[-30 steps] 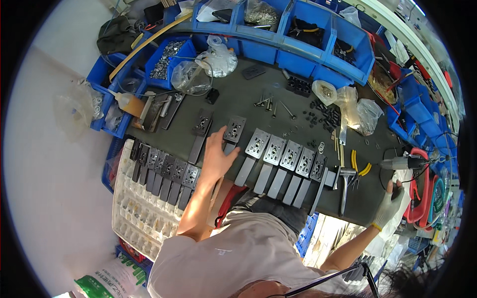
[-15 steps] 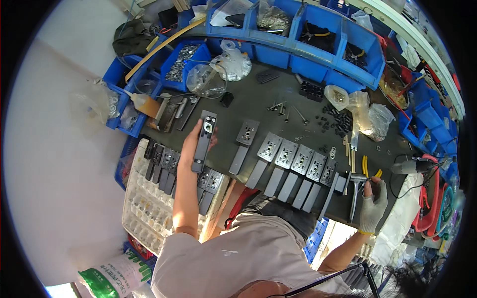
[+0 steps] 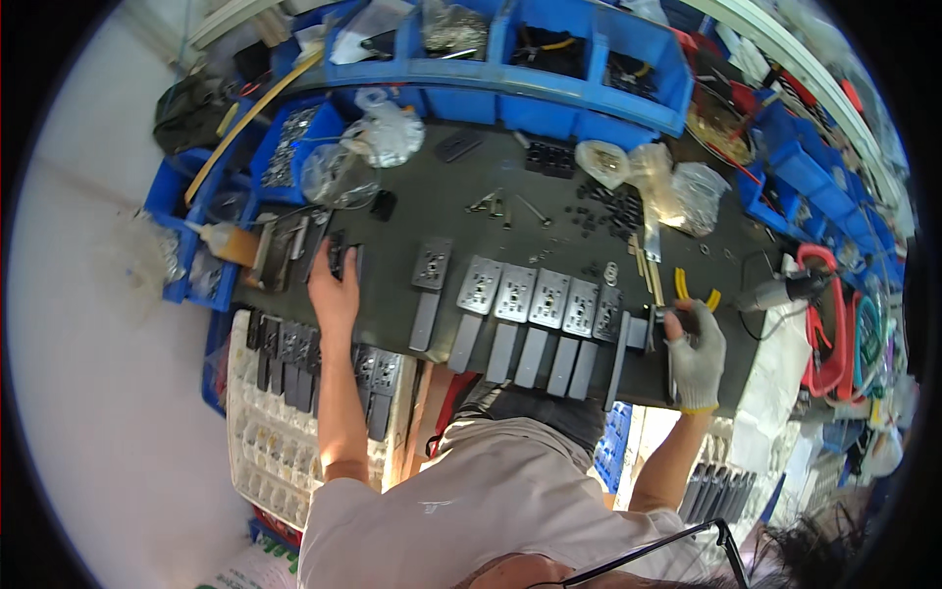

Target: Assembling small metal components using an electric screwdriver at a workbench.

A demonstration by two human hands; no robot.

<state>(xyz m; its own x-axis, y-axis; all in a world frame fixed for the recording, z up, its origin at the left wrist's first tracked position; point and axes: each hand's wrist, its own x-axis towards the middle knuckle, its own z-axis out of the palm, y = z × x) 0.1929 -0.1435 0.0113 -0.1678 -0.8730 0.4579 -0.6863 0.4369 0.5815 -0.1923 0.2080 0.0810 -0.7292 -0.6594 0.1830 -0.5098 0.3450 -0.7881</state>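
My bare left hand (image 3: 336, 292) is closed around a dark metal piece (image 3: 343, 258) over the left part of the bench; the fingers cover much of it. On my right hand (image 3: 699, 355) is a pale glove, and its thumb and fingers close on a T-shaped metal tool (image 3: 672, 378), mostly hidden behind them. Between the hands stands a row of grey metal plates (image 3: 515, 293) with holes, each with a long grey bar (image 3: 498, 355) at its near end. One similar plate (image 3: 432, 263) with its bar lies apart, nearer my left hand.
Blue bins (image 3: 545, 49) line the back. Loose black parts (image 3: 613, 208), screws (image 3: 500, 208) and plastic bags (image 3: 699, 196) lie on the bench. Yellow-handled pliers (image 3: 713, 299) and a power driver (image 3: 780, 292) are at right. A pale tray (image 3: 265, 447) holds more pieces at lower left.
My left hand has moved forward, away from my body, and the long grey piece in it has turned, so less shows. The right hand stays at the tool. The whole view has shifted.
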